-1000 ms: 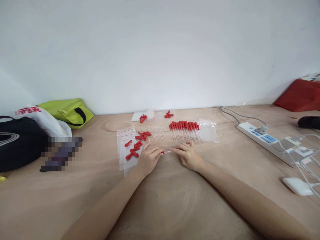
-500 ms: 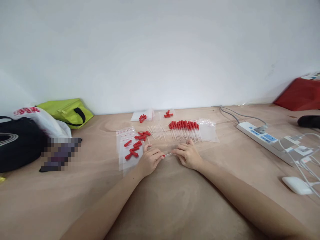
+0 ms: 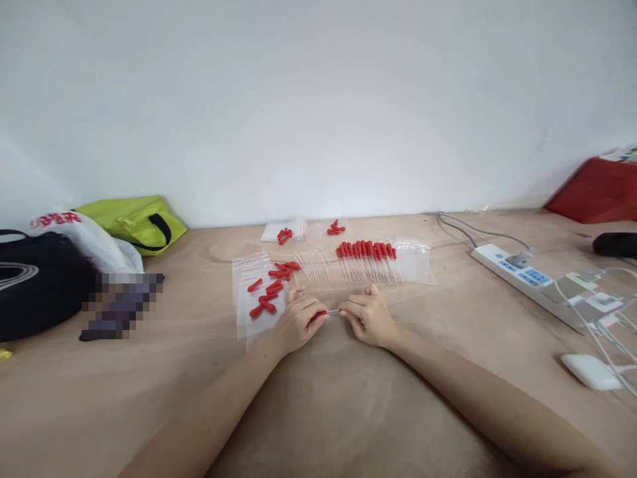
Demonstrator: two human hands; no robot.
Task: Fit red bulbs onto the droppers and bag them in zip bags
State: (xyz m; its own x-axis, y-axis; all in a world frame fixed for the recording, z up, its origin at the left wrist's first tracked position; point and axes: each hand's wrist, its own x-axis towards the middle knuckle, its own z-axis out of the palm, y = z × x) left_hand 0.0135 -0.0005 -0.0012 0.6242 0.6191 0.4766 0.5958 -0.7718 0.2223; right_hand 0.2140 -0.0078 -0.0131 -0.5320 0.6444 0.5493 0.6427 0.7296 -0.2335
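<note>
My left hand is closed on a red rubber bulb, most of it hidden by the fingers. My right hand pinches a thin clear tube that spans the small gap between the hands and meets the bulb's end. Beyond my right hand lies a row of clear tubes with red bulbs on one end. Several bare tubes lie side by side to its left. Loose red bulbs rest on overlapping clear zip bags beside my left hand.
Two small groups of red bulbs lie near the wall on clear bags. A flat zip bag sits right of the row. A power strip with cables and a white case are at right; bags, including a yellow-green one, are at left.
My right hand has shifted slightly left toward the left one, and the visible stretch of tube between them is shorter. More of the red bulb shows in my left fingers.
</note>
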